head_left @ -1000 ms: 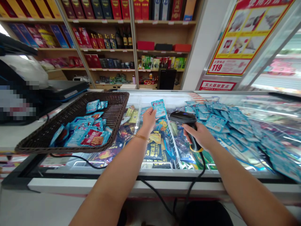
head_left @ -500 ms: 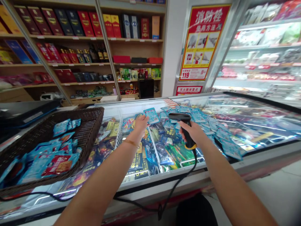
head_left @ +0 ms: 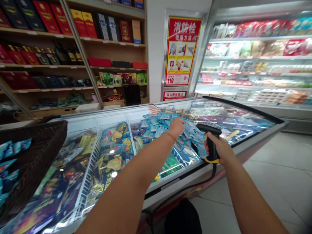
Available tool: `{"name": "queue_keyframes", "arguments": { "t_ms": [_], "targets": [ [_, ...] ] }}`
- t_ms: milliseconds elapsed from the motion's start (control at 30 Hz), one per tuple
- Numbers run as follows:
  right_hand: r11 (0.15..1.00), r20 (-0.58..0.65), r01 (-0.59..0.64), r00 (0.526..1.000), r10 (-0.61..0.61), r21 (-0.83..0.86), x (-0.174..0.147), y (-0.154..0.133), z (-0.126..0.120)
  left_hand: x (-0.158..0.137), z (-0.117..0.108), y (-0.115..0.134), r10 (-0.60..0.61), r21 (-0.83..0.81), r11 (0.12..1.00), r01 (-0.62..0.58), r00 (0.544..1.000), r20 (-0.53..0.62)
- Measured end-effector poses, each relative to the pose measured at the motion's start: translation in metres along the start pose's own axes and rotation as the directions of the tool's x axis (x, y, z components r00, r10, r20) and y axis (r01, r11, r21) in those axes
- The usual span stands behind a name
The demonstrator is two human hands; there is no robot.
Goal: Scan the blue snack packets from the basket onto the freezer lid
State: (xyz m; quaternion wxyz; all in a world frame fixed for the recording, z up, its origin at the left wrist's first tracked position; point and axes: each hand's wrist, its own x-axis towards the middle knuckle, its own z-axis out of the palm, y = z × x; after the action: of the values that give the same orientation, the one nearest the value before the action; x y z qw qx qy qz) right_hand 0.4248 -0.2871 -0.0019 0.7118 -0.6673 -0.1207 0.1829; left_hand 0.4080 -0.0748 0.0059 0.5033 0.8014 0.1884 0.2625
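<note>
My left hand (head_left: 177, 126), a bracelet at its wrist, is over a pile of small blue snack packets (head_left: 162, 122) on the glass top of a chest freezer (head_left: 114, 112). Its fingers are curled closed; whether a packet is between them is hidden. In my right hand (head_left: 220, 149) is a black and yellow barcode scanner (head_left: 212, 144), gripped by its handle and held just right of the pile, over the freezer's front edge. A black cable (head_left: 195, 185) hangs from the handle.
At the left stands a dark wicker basket (head_left: 52, 136) with more blue packets (head_left: 14, 148) in it. Bagged frozen goods (head_left: 114, 162) show beneath the glass. Behind are wooden shelves (head_left: 85, 66) of boxes and bottles, a red poster (head_left: 182, 52) and a lit refrigerated case (head_left: 251, 61).
My view has turned to the right. My left hand has moved right to the pile; the packet that showed in it is no longer distinct. The scanner has moved right and nearer the front edge.
</note>
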Motion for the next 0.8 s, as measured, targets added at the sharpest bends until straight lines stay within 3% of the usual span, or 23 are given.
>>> {"name": "queue_keyframes", "arguments": {
  "t_ms": [100,200,367,500,633,800],
  "targets": [
    [1.000,0.021,-0.025,0.999,0.025,-0.013,0.002,0.005,0.001,0.001,0.004,0.000,0.030,0.205,0.978,-0.035,0.999,0.031],
    [0.999,0.040,-0.005,0.999,0.007,-0.034,0.002,0.006,0.008,-0.004,-0.008,0.000,0.083,0.248,0.965,-0.086,0.996,0.024],
    [0.998,0.085,0.019,0.996,-0.014,-0.064,-0.005,0.004,0.036,-0.019,-0.061,-0.006,0.107,0.239,0.967,-0.085,0.991,-0.081],
    [0.998,0.154,0.037,0.988,-0.029,-0.054,-0.019,0.000,0.081,-0.042,-0.142,-0.020,0.050,0.218,0.976,0.002,0.971,-0.236],
    [0.999,0.316,0.026,0.949,-0.015,-0.030,-0.037,-0.003,0.144,-0.081,-0.247,-0.030,0.037,0.290,0.952,0.094,0.908,-0.416],
    [0.996,0.495,0.076,0.868,-0.041,-0.050,-0.068,-0.010,0.231,-0.142,-0.387,-0.038,0.037,0.503,0.804,0.318,0.817,-0.576]
  ]
}}
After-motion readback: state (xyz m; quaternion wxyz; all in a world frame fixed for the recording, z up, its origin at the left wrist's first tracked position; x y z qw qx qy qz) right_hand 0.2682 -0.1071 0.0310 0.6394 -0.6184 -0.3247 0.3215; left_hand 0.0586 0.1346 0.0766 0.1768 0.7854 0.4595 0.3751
